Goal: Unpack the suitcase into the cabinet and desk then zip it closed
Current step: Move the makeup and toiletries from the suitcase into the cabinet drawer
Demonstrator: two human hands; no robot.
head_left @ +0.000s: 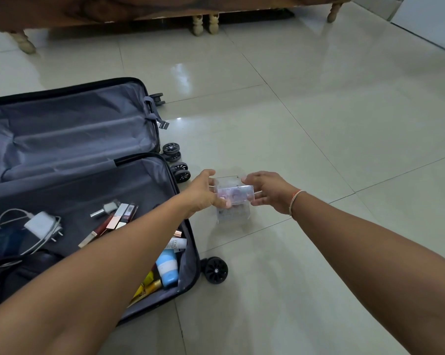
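Open suitcase (pixel 88 175) on the tiled floor (pixel 318 124), seen from above. Your left hand (pixel 203 193) and right hand (pixel 267 190) are clamped on opposite ends of a small clear box (pixel 233 196), held over the floor at about 3 o'clock from the suitcase's near half, just beyond its wheels (pixel 177 162). The box shows pinkish contents; what they are cannot be told.

The near half holds, at 9 o'clock, a white charger (pixel 40 224) with its cable; toward the middle, lipsticks (pixel 113 219); at 5 o'clock, a blue-and-white bottle (pixel 167 267) and yellow tubes (pixel 147 285). The far half looks empty.

Risks, as judged: the box is gripped only at its ends by fingertips, so a loosened pinch could drop it on hard tile and spill or crack it. A lid, if unlatched, might open when tilted. Much unpacking remains; the zip cannot be closed yet.
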